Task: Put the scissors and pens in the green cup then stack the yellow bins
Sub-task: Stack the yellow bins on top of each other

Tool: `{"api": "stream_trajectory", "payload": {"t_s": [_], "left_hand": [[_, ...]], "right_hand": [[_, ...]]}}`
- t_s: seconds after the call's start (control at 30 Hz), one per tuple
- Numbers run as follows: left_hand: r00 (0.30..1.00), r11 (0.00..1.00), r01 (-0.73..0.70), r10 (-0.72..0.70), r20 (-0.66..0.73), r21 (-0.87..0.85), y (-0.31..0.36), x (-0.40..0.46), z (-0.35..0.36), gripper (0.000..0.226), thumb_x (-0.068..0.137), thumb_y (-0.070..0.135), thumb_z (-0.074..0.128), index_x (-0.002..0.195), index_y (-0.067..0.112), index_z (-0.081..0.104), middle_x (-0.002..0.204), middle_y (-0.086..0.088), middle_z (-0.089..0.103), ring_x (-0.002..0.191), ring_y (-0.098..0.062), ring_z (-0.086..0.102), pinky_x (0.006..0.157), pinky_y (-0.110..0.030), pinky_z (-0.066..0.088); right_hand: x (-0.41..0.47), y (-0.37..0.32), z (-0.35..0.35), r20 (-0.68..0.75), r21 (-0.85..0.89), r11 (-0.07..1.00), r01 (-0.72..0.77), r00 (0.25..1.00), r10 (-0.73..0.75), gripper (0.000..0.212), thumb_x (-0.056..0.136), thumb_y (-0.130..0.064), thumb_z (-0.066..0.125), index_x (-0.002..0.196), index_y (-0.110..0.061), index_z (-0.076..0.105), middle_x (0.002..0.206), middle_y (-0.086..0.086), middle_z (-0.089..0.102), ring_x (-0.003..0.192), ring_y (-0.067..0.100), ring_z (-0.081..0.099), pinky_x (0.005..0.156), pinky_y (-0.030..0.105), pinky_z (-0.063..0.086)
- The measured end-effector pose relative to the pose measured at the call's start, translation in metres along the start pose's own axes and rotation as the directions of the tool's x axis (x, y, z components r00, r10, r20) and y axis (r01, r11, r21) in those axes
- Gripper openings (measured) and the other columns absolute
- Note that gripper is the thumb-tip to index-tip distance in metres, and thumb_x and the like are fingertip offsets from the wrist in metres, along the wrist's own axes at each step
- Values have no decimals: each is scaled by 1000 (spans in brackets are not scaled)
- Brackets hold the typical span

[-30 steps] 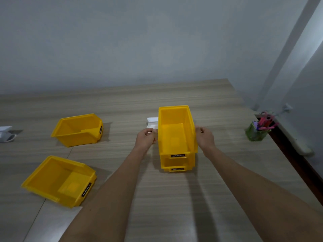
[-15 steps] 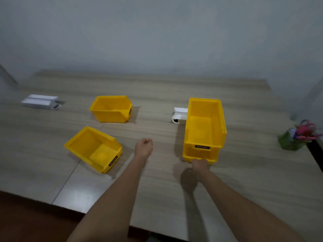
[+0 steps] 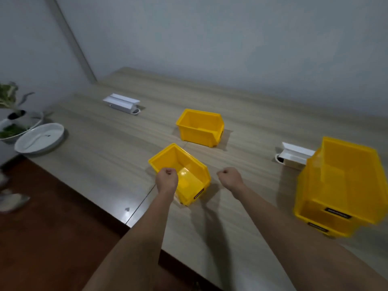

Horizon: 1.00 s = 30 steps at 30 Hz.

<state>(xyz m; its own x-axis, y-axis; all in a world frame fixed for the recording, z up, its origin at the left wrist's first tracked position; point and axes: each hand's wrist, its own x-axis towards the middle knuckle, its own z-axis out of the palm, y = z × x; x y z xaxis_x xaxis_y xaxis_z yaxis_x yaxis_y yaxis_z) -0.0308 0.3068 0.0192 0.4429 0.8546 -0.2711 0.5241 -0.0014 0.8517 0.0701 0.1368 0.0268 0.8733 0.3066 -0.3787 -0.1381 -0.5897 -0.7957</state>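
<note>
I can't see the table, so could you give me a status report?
Both hands, left and right, fisted, empty. Near bin between them; stack right. Nothing blocking.

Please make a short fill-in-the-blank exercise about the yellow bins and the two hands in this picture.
1. Besides the stack of yellow bins, ____ single yellow bins stand on the table.
2. The left hand is over the ____ single bin.
3. The right hand holds ____.
4. The far single bin is ____ inside.

Missing words: two; near; nothing; empty
</note>
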Motion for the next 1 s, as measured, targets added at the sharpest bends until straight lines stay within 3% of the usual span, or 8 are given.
{"api": "stream_trajectory", "payload": {"t_s": [0.13, 0.2, 0.23, 0.3, 0.57, 0.67, 0.83, 1.0], "left_hand": [[998, 998, 53, -54, -41, -24, -8, 33, -19, 30, 89, 13, 58, 116, 1, 57, 120, -23, 60, 105, -38, 60, 83, -40, 50], [996, 995, 91, -91, -13, -31, -15, 47, -23, 40, 86, 12, 64, 122, 0, 51, 126, -22, 55, 110, -39, 59, 89, -43, 52], [994, 994, 107, -106, 8, -30, -18, 51, -24, 42, 85, 12, 65, 122, 1, 49, 127, -23, 54, 110, -39, 59, 91, -44, 53], [990, 991, 131, -130, 56, -16, -24, 59, -25, 44, 85, 14, 66, 123, 2, 48, 125, -23, 55, 110, -40, 59, 93, -51, 54], [966, 991, 121, -106, 237, -49, -38, 74, -29, 38, 97, 18, 56, 134, 12, 48, 127, -18, 59, 110, -33, 60, 97, -52, 52], [937, 993, 93, -64, 343, -69, -38, 75, -33, 39, 101, 18, 49, 140, 17, 47, 122, -14, 62, 102, -28, 61, 89, -47, 54], [905, 994, 94, -59, 422, -62, -38, 70, -31, 44, 101, 16, 49, 145, 14, 44, 119, -15, 63, 101, -28, 63, 89, -46, 55], [881, 995, 95, -68, 469, -33, -27, 68, -27, 49, 99, 12, 52, 147, 17, 43, 119, -17, 64, 108, -31, 64, 93, -47, 55]], "right_hand": [[23, -36, 32, 13, -101, 992, 80, 997, -80, 30, 90, -6, 48, 61, -11, 52, 70, 9, 49, 78, 20, 48, 57, 29, 35], [35, -45, 45, 61, -148, 982, 116, 992, -108, 24, 93, -12, 49, 96, -2, 71, 104, 17, 66, 104, 28, 60, 80, 33, 50], [41, -48, 50, 78, -172, 977, 126, 990, -114, 35, 95, -15, 49, 122, 1, 65, 129, 19, 61, 122, 32, 56, 97, 37, 47], [45, -52, 60, 115, -230, 964, 131, 988, -107, 46, 97, -18, 48, 138, 2, 51, 145, 19, 50, 134, 35, 47, 109, 40, 40], [63, -45, 78, 42, -342, 937, 67, 998, -56, 40, 98, -29, 47, 123, -4, 64, 130, 17, 61, 120, 35, 57, 101, 42, 48], [67, -35, 80, 44, -350, 936, 28, 999, -13, 34, 99, -35, 45, 82, -15, 67, 95, 12, 60, 95, 29, 59, 79, 36, 44], [62, -24, 82, 27, -290, 955, 52, 999, -46, 45, 93, -9, 48, 53, -24, 35, 64, 0, 44, 66, 20, 43, 54, 28, 29], [55, -22, 64, 69, -221, 975, -17, 997, 33, 42, 87, 5, 44, 50, -17, 41, 58, 1, 39, 55, 15, 35, 50, 26, 24]]}}
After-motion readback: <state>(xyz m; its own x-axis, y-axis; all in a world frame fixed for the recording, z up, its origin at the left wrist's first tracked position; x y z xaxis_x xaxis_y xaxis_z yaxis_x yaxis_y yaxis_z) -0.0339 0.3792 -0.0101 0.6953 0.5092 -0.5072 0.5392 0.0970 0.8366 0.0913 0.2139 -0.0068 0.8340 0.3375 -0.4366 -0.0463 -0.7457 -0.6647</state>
